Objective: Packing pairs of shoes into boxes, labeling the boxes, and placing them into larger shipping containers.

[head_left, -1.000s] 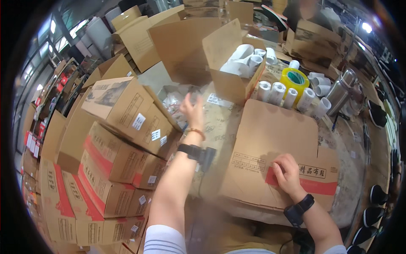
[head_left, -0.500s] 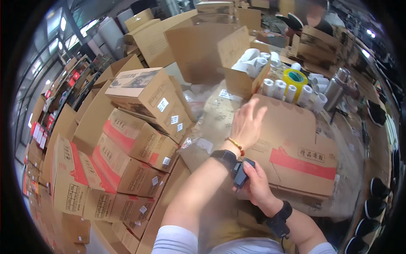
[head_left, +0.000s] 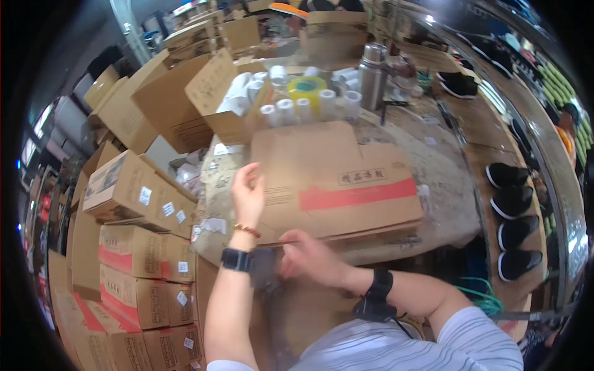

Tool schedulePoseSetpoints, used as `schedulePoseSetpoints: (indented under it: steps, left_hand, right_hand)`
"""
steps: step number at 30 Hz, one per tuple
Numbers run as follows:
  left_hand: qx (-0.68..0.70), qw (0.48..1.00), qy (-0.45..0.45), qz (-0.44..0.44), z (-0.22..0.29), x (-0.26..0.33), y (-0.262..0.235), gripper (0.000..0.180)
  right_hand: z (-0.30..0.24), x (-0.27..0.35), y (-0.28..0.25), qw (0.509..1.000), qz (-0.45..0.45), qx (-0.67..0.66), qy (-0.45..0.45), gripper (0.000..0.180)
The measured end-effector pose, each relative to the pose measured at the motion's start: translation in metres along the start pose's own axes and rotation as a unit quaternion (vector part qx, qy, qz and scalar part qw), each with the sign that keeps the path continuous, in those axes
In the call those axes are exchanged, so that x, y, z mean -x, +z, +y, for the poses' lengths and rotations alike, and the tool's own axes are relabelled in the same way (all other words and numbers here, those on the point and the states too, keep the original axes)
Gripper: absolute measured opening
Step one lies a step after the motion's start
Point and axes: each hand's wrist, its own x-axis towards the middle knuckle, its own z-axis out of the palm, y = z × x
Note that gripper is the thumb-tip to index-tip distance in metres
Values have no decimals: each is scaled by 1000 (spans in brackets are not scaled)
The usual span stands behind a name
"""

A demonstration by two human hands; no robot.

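Note:
My left hand is raised over the left edge of a flattened cardboard box with a red stripe, its fingers loosely bent and apart, holding nothing. A beaded bracelet and a black watch-like device are on that wrist. Beside the watch sits a small dark device, blurred. Close to its right is my right hand, below the box's near edge, with fingers curled and smeared; whether it touches the device cannot be told. A black strap wraps my right wrist.
Behind the cardboard stand white label rolls, yellow tape and a steel thermos. Stacked cartons fill the left side. Black shoes line a shelf on the right. Open cartons stand at the back left.
The view has swung to the right, bringing the shoe shelf in. My left hand's spread fingers have curled. The small dark device, earlier in my right hand's grip, now shows beside my left wrist.

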Motion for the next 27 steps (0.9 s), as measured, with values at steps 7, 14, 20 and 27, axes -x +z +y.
schedulePoseSetpoints:
  steps: [7, 14, 20, 27]
  left_hand:
    - [-167, 985, -3, -33, -31, 88, -25, 45]
    - [-25, 989, -135, -55, -31, 118, -30, 67]
    - [78, 994, -80, -8, 11, 100, -50, 68]
    - [-63, 990, -124, -35, 10, 102, -37, 76]
  right_hand:
    - [-35, 75, -196, 663, 313, 649, -205, 48]
    - [-14, 100, -204, 748, 315, 584, -28, 103]
    - [-30, 104, -210, 708, 338, 613, -88, 87]
    - [-41, 100, -173, 723, 389, 567, -67, 78]
